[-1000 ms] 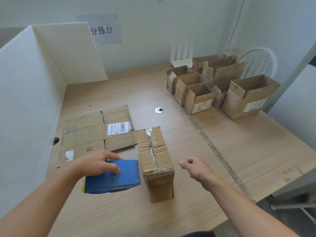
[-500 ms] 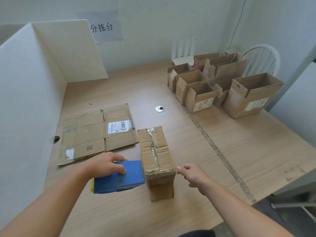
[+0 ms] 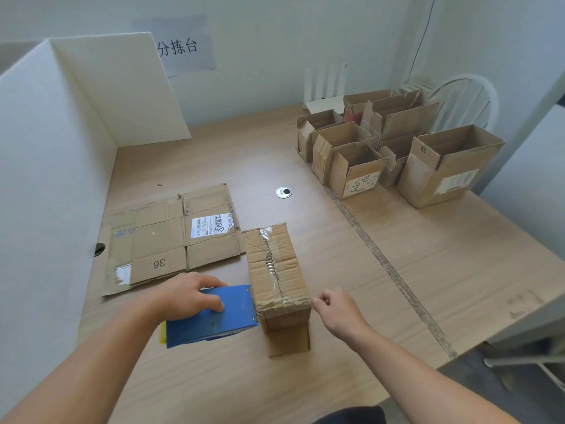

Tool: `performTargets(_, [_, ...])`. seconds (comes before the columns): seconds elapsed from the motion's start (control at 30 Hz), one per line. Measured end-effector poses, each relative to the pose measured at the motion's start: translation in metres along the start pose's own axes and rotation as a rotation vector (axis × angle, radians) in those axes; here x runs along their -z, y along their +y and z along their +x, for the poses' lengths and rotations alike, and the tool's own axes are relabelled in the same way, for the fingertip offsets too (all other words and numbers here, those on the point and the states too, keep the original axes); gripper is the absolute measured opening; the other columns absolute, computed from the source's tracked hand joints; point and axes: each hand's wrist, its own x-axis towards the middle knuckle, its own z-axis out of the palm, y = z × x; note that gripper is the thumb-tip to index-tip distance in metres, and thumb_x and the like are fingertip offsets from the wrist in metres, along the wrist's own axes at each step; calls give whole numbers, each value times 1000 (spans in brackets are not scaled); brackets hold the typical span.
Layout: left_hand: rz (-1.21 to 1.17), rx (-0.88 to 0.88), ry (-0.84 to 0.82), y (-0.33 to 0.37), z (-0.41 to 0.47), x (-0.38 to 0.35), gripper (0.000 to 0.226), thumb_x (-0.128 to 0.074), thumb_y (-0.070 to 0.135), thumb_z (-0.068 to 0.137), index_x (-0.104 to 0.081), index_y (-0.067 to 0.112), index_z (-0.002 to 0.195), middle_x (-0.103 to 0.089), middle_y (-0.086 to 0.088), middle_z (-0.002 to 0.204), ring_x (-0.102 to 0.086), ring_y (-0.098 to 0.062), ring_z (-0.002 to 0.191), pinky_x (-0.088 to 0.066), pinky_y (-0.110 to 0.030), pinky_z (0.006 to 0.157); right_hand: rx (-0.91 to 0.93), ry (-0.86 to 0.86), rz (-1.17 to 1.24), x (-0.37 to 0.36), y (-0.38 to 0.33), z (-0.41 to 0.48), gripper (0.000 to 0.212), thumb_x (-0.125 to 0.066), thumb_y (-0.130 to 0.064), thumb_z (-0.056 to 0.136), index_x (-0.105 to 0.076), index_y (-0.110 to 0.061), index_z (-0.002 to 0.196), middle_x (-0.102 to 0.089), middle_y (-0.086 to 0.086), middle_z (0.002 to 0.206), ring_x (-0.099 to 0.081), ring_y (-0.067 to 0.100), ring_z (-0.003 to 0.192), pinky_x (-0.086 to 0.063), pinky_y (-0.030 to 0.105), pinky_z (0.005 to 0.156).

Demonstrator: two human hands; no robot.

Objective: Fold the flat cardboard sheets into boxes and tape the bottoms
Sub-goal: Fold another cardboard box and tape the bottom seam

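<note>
Taping the bottom of the box [image 3: 276, 270], by the look of it: set upside down near the front edge of the table [image 3: 428, 270], closed flaps up, glossy tape already along the centre seam, keeping that seam reachable from above. Gripping the blue tape dispenser [image 3: 220, 319] with the left hand [image 3: 186, 296], fingers curled over its top, nose against the box's near left side, probably to finish or cut the strip there. Holding the right hand [image 3: 334, 309] at the near right corner, fingers curled in on nothing visible, touching or just short of the cardboard, likely to brace against the push. Keeping one flat cardboard sheet [image 3: 165, 240] just to the left, ready for folding next; parking the finished boxes [image 3: 356, 172] well apart at the far right, openings up, out of the way.
</note>
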Motion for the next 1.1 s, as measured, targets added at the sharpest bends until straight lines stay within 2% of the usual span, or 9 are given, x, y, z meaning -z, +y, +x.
performTargets(0.17, [14, -9, 20, 1, 2, -3, 32, -67, 43, 82, -61, 53, 112, -64, 17, 112, -60, -6, 99, -52, -29, 84, 30, -79, 220, 12, -1, -11, 46, -63, -31, 91, -60, 15, 87, -47, 3, 81, -55, 40, 92, -47, 46, 89])
performTargets(0.27, [43, -9, 21, 1, 3, -1, 33, -66, 44, 82, -58, 56, 111, -63, 16, 114, -59, -6, 100, -52, -30, 87, -101, -170, 395, 12, -6, -16, 32, -69, -32, 91, -71, -1, 82, -61, -11, 68, -61, 17, 80, -48, 24, 71])
performTargets(0.4, [69, -10, 9, -1, 4, 1, 33, -65, 46, 80, -57, 57, 110, -64, 16, 116, -59, -8, 103, -52, -35, 91, -204, -154, 512, 1, -8, -9, 39, -76, -31, 87, -70, 6, 96, -72, 8, 102, -63, 20, 105, -48, 36, 89])
performTargets(0.47, [72, -13, 13, 0, 5, 1, 34, -66, 46, 81, -57, 56, 112, -64, 15, 116, -59, -8, 103, -52, -34, 91, -137, -124, 461, 0, -8, -7, 28, -76, -29, 87, -67, -5, 75, -63, 2, 78, -58, 13, 77, -42, 27, 71])
performTargets(0.57, [71, -7, 9, 0, 6, 1, 36, -66, 44, 84, -58, 53, 118, -63, 14, 117, -59, -8, 102, -52, -31, 88, 117, -6, 202, -2, 3, -1, 35, -74, -31, 88, -54, -23, 60, -57, -3, 88, -55, 14, 85, -37, 25, 76])
performTargets(0.67, [66, -6, 3, 1, 6, 1, 38, -66, 44, 84, -57, 54, 120, -62, 15, 119, -58, -7, 103, -51, -30, 88, 351, 86, -65, -4, 17, 7, 28, -62, -53, 89, -59, -28, 80, -50, -8, 100, -50, 17, 100, -36, 23, 88])
performTargets(0.83, [56, 0, 12, 2, 4, 0, 43, -66, 43, 85, -56, 50, 126, -59, 13, 126, -55, -10, 110, -48, -30, 92, 446, 50, -252, -7, 28, 19, 89, -15, -82, 86, -66, -14, 111, -60, -2, 112, -54, 19, 103, -45, 31, 91])
performTargets(0.97, [28, 7, 9, 1, 5, -2, 46, -65, 49, 79, -56, 52, 123, -58, 12, 128, -54, -12, 114, -48, -36, 97, 323, 71, -52, -15, 15, 6, 65, -32, -67, 97, -72, -15, 98, -71, 0, 90, -63, 20, 86, -48, 35, 78])
performTargets(1.1, [-4, 3, 20, 2, 5, -5, 44, -62, 53, 70, -54, 57, 112, -59, 14, 125, -55, -12, 112, -47, -36, 98, 101, 100, 254, -33, 6, -8, 32, -54, -32, 101, -69, -17, 125, -69, -6, 122, -60, 6, 116, -44, 20, 98])
